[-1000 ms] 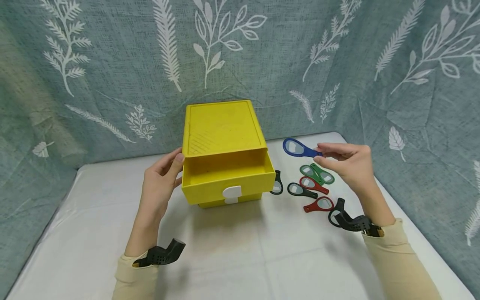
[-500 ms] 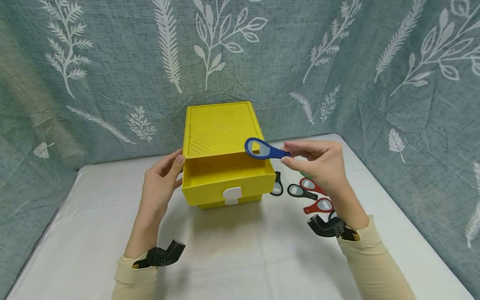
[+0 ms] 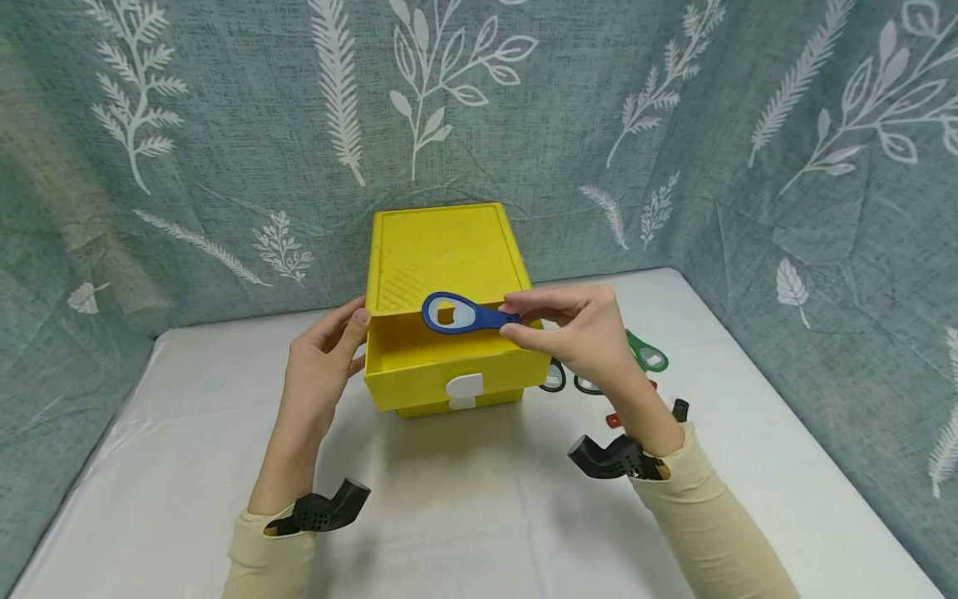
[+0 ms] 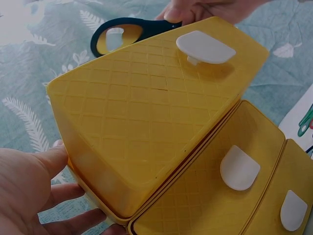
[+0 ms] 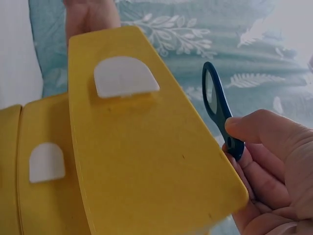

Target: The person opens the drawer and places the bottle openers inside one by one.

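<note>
A small yellow drawer cabinet (image 3: 449, 254) stands on the white cloth, its top drawer (image 3: 407, 384) pulled out. No things show in the visible part of the drawer. My right hand (image 3: 580, 329) pinches the handle end of a blue magnifying glass (image 3: 488, 319) between thumb and fingers. Its lens hangs over the drawer's opening, lying level and pointing left. My left hand (image 3: 320, 349) rests against the cabinet's left side, thumb near the front edge and fingers fairly straight along the wall. White tab pulls (image 4: 239, 167) mark the drawer fronts.
More magnifying glasses lie right of the cabinet: a green one (image 3: 649, 356), black ones, and red pieces (image 3: 614, 420) partly hidden by my right arm. A leaf-patterned green curtain (image 3: 262, 150) hangs behind and beside the white-covered table (image 3: 187, 433).
My right hand has carried the blue magnifying glass leftward from above the other magnifying glasses to over the drawer. The left hand and cabinet have stayed put.
</note>
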A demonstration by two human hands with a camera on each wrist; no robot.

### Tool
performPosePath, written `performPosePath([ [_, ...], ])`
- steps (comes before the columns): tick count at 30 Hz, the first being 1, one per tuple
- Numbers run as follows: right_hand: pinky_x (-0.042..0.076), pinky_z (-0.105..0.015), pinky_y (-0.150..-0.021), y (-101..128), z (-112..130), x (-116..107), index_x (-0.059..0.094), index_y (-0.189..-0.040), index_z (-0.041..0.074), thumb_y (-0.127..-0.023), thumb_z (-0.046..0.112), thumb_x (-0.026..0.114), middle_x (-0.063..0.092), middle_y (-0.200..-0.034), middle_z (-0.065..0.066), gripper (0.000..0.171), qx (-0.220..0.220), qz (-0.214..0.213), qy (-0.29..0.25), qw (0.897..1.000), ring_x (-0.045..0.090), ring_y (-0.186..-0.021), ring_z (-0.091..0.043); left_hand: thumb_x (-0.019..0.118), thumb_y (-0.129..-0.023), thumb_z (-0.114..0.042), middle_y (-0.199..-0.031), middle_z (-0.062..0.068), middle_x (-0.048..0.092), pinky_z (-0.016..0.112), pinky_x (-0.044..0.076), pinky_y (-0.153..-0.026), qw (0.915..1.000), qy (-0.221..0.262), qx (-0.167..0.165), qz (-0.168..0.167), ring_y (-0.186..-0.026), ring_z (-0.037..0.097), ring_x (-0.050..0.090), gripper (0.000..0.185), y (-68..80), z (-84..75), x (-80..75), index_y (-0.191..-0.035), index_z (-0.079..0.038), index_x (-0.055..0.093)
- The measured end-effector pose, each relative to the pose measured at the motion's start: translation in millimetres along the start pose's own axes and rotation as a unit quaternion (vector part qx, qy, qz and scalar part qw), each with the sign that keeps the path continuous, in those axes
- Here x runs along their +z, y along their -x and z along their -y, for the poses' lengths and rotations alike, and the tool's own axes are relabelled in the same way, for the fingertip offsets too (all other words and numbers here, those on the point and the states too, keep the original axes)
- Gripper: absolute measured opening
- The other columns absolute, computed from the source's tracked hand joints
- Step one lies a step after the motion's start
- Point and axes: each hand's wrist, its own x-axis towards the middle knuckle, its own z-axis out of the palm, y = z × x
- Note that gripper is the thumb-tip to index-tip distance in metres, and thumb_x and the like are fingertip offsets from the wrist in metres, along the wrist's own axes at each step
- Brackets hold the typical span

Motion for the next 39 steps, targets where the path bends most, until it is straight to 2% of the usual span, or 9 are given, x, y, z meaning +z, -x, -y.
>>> performPosePath([
  [15,0.060,-0.037,-0.067,-8,-3,17,0.077,-0.102,-0.003,-0.077,-0.003,0.083,0.074,-0.091,-0.009,0.026,0.009,0.013,0.023,1.000,0.069,-0.079,-0.028,0.059,-0.095,-0.049,-0.143,0.008,0.049,0.046,0.048,-0.099,1.0000,0.002,0.000,0.001,-0.126,0.027,0.049,0.061,-1.6,0.4,3.4,-0.147,-0.019,0.050],
  [22,0.060,-0.036,-0.072,-9,-5,20,0.078,-0.102,-0.001,-0.077,-0.001,0.084,0.074,-0.091,-0.005,0.026,0.019,0.021,0.055,0.998,0.069,-0.083,-0.023,0.060,-0.095,-0.050,-0.143,0.008,0.050,0.044,0.049,-0.098,1.0000,0.001,0.002,0.001,-0.125,0.027,0.049,0.061,-2.3,1.1,4.8,-0.146,-0.019,0.051],
  [26,0.058,-0.040,-0.081,-8,-5,20,0.075,-0.108,-0.003,-0.077,-0.007,0.082,0.073,-0.102,-0.012,0.033,0.023,0.024,0.048,0.998,0.069,-0.092,-0.026,0.059,-0.095,-0.050,-0.142,0.009,0.050,0.043,0.050,-0.097,1.0000,0.001,0.003,0.004,-0.125,0.027,0.050,0.061,-2.5,2.3,4.4,-0.147,-0.019,0.051],
  [31,0.051,-0.048,-0.095,-2,-3,13,0.070,-0.112,-0.010,-0.076,-0.016,0.077,0.067,-0.114,-0.022,0.037,0.003,-0.005,-0.002,1.000,0.064,-0.104,-0.038,0.058,-0.095,-0.051,-0.143,0.009,0.049,0.046,0.048,-0.099,0.9999,0.002,0.006,0.008,-0.126,0.027,0.050,0.061,-2.1,3.0,3.0,-0.147,-0.020,0.050],
  [36,0.051,-0.047,-0.095,8,1,2,0.073,-0.110,-0.004,-0.081,-0.006,0.078,0.069,-0.110,-0.019,0.029,-0.016,-0.057,-0.006,0.998,0.063,-0.099,-0.042,0.057,-0.095,-0.051,-0.143,0.010,0.049,0.042,0.049,-0.098,0.9999,-0.001,0.009,0.006,-0.126,0.027,0.050,0.061,-1.9,2.1,1.5,-0.147,-0.019,0.050],
  [39,0.053,-0.046,-0.093,13,1,-8,0.074,-0.109,-0.002,-0.083,-0.002,0.078,0.070,-0.107,-0.018,0.026,-0.011,-0.093,0.004,0.996,0.064,-0.096,-0.042,0.058,-0.095,-0.051,-0.142,0.010,0.050,0.042,0.050,-0.098,0.9999,-0.002,0.009,0.004,-0.125,0.027,0.050,0.061,-2.3,0.9,0.6,-0.147,-0.019,0.050],
])
